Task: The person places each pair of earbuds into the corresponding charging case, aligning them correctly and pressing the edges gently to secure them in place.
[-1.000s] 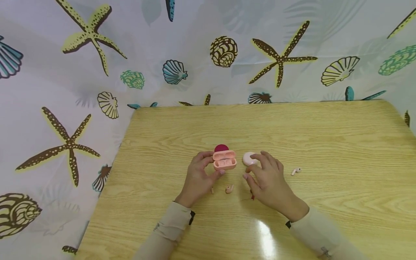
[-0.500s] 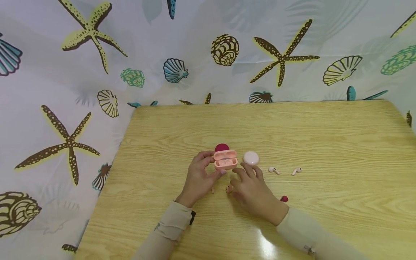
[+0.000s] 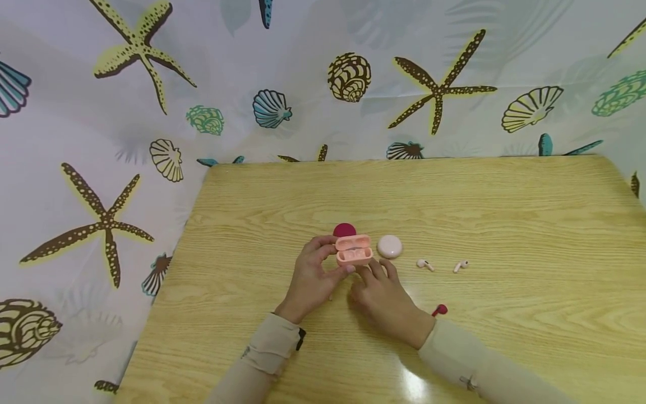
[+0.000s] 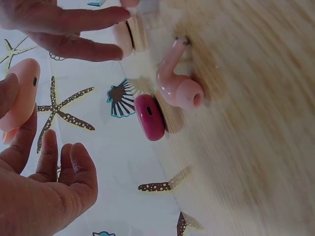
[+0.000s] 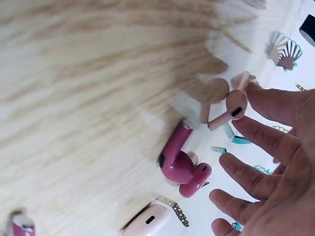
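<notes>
My left hand (image 3: 310, 280) holds a peach earbud case (image 3: 354, 251) with its lid raised; both wells show in the head view. Just right of it is my right hand (image 3: 386, 306), its fingertips below the case. In the right wrist view, its thumb and index finger pinch a peach earbud (image 5: 236, 103) close over the table. A second peach earbud (image 4: 179, 83) lies on the wood in the left wrist view, mostly hidden behind the left hand in the head view. In the left wrist view, the case (image 4: 22, 93) is seen from its underside.
Behind the peach case sits a magenta case (image 3: 345, 230), with a pale pink case (image 3: 390, 246) to its right. Two pale earbuds (image 3: 425, 265) lie further right, and a magenta earbud (image 3: 441, 310) is by the right wrist. Shell-patterned cloth (image 3: 303, 84) hangs behind the table.
My right hand has moved left and down from beside the pale pink case to the peach earbud, uncovering a pale earbud and the magenta earbud. My left hand shifts slightly right with the case.
</notes>
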A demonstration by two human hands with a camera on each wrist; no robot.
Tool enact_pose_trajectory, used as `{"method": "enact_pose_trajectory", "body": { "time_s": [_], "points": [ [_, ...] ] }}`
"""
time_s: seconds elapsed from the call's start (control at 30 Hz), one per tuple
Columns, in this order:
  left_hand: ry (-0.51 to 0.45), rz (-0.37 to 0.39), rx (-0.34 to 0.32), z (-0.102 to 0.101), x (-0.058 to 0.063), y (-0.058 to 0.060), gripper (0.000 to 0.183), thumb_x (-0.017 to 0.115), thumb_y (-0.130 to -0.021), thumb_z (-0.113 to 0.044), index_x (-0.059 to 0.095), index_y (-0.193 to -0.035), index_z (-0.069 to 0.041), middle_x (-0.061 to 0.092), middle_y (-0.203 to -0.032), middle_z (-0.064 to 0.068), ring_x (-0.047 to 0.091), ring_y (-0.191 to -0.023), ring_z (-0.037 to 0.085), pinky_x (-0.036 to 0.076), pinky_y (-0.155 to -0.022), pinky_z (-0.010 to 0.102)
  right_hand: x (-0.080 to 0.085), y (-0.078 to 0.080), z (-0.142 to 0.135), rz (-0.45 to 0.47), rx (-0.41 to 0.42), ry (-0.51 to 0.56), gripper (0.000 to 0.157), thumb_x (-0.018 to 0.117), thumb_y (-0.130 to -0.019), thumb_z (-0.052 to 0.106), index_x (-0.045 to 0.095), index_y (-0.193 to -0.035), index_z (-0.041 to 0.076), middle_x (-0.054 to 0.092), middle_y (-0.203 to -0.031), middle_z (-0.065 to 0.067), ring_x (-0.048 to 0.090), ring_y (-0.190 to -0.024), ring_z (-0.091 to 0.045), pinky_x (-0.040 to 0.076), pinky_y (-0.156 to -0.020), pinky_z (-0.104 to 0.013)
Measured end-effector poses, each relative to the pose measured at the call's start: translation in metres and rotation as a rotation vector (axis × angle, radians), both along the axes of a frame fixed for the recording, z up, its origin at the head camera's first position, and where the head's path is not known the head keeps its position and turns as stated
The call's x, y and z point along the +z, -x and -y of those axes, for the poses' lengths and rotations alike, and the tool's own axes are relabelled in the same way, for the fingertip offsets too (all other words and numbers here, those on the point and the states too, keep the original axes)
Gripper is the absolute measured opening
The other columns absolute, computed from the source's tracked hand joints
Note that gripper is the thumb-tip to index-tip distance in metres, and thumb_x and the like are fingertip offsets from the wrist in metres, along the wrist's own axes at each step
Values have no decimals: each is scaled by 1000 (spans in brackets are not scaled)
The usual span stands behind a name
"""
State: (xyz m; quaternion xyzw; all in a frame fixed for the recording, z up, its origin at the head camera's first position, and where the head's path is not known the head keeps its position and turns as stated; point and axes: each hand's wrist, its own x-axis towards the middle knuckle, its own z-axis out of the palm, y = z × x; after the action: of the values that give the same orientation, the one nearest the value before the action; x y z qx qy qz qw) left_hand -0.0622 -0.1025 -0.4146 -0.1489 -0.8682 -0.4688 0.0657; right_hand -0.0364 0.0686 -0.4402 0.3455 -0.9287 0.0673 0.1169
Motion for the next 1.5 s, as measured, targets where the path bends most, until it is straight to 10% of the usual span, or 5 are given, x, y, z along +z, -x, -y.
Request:
{"method": "enact_pose_trajectory", "body": {
  "time_s": [0.73, 1.07, 1.5],
  "points": [
    [5, 13, -32, -5, 1, -1, 28, 79, -77, -20, 70, -99, -4, 58, -121, 7, 53, -121, 24, 41, -105, 46, 2, -5, -13, 56, -47, -12, 9, 72, -80, 27, 73, -77, 20, 64, -106, -6, 51, -118, -33, 36, -100, -57],
    [-14, -11, -59, -8, 1, 1, 30, 78, -78, -19, 70, -103, -5, 59, -119, 7, 55, -117, 24, 44, -101, 45, 36, -5, -39, 169, -134, 237, 9, 74, -81, 20, 76, -78, 12, 68, -116, -14, 56, -118, -42, 40, -94, -63],
    [-91, 61, -36, -12, 1, 1, 29, 81, -74, -13, 72, -99, -1, 61, -116, 9, 55, -115, 25, 46, -98, 44, 69, 12, -60, 6, -88, 590, 16, 78, -74, 5, 77, -89, 2, 67, -116, -19, 57, -114, -43, 41, -93, -65]
  ]
}}
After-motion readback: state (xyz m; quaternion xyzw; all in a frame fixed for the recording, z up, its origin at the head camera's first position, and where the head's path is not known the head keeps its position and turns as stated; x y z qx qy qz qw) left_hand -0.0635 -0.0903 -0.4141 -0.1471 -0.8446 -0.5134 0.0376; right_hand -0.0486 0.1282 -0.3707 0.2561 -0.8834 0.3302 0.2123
